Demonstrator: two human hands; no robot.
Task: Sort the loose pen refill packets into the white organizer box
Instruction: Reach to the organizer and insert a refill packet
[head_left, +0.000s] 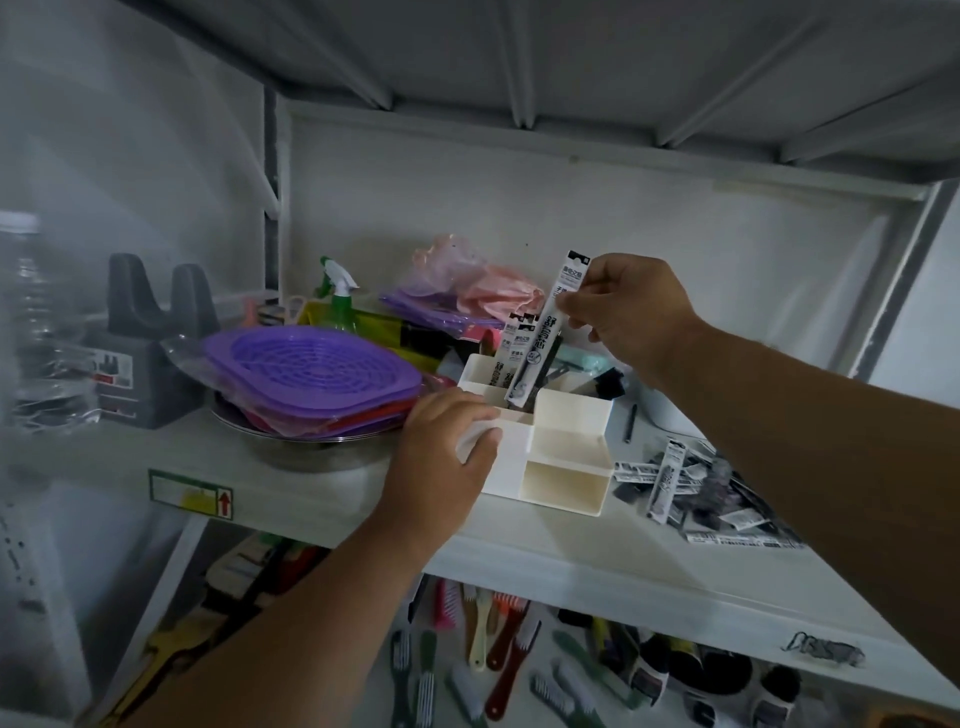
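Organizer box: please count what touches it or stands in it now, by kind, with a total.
Hands touching the organizer box: 1, the left hand
Refill packets held over it: 1, pinched by the right hand
Refill packets already standing inside: 2 at least
Total: 4
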